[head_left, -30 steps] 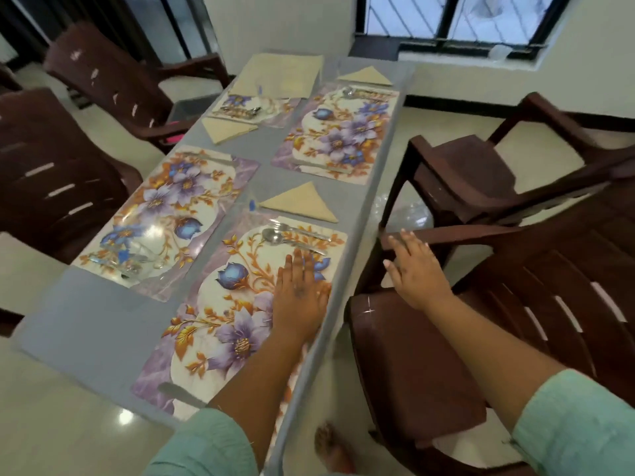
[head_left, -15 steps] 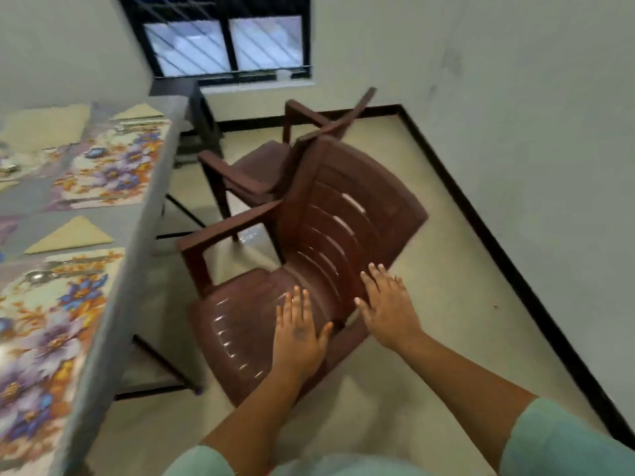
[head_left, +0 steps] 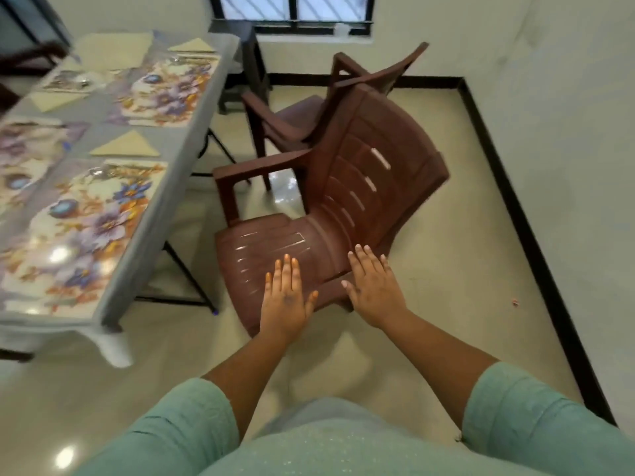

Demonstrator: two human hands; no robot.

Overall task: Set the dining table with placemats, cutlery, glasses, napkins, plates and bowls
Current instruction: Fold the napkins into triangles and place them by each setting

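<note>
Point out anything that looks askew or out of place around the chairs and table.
The near chair is angled away from the table instead of facing it, with both open hands, left hand and right hand, over its seat. The far chair is turned askew too. On the table, placemats and napkins look orderly.

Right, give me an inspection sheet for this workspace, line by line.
Surface: grey table at left, partly in view.
Job's things: floral placemats laid; folded napkins beside them; cutlery on the near mat, blurred. No glasses, plates or bowls seen.
Clutter: nothing seen.
Hands: left hand and right hand open, flat, empty, over the near chair.
Cables: nothing seen.
Surroundings: second chair behind, tiled floor, barred window, white wall.
</note>
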